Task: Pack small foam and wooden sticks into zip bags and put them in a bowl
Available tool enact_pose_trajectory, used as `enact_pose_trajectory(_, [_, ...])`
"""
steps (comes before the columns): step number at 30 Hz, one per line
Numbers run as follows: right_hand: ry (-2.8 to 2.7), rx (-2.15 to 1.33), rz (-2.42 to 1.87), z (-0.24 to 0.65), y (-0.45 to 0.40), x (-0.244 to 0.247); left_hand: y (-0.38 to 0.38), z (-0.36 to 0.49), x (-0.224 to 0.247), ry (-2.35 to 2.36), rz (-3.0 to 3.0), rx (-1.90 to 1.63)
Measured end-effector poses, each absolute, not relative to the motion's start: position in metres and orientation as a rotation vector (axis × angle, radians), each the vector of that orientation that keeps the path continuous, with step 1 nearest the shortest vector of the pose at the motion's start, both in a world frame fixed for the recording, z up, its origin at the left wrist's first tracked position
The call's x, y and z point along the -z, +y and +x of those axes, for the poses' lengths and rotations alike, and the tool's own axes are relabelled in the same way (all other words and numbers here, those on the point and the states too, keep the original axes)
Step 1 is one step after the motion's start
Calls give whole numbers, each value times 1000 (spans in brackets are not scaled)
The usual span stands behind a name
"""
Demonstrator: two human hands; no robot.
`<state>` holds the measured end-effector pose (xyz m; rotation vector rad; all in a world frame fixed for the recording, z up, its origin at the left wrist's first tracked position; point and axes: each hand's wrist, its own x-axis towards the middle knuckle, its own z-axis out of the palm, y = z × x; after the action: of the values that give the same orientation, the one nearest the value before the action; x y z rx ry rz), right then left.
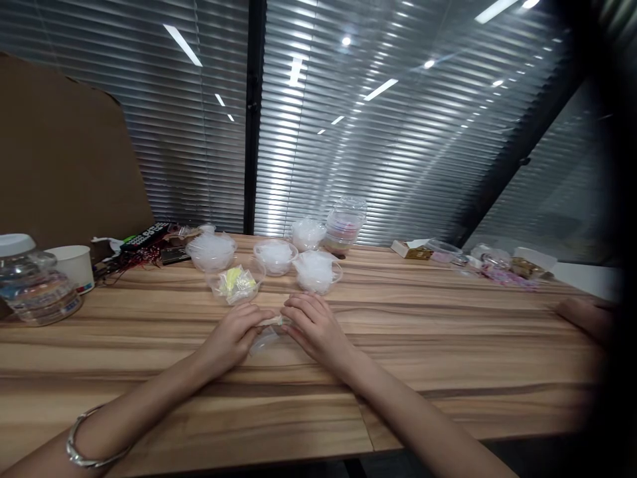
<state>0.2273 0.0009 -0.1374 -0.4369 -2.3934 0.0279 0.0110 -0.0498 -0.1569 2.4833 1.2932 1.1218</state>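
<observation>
My left hand point(237, 334) and my right hand point(314, 324) meet near the middle of the wooden table point(438, 345). Between them is a small pale strip point(273, 320), its left end pinched in my left fingers and its right end under my right fingertips. A clear plastic piece point(263, 340) lies just below the strip, beside my left fingers. Beyond my hands stands a clear bowl with yellow packets point(237, 282). Behind it are bowls of white translucent material point(275, 255), one of them point(317, 271) just past my right hand.
Stacked clear containers point(344, 226) stand at the back. On the left are a plastic jar point(37, 282), a paper cup point(74, 265), a remote point(145, 236) and wires. Small boxes point(412, 249) and pink items point(507, 275) lie back right. Another person's hand point(584, 317) rests at the right.
</observation>
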Motion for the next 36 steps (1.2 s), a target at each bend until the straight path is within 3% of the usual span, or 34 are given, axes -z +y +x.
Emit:
enact_pose_trajectory(17, [-2456,-118,-322,232,-2,147,-57,24,139,1134,1983,-944])
enact_pose_trajectory(31, [-2237,-649,-238,226,5,152,-59,21,138,1059,1842,-988])
enact_pose_trajectory(36, [-2077,-878,-467,220,-5,155,-61,23,140,1020,1751,-1024])
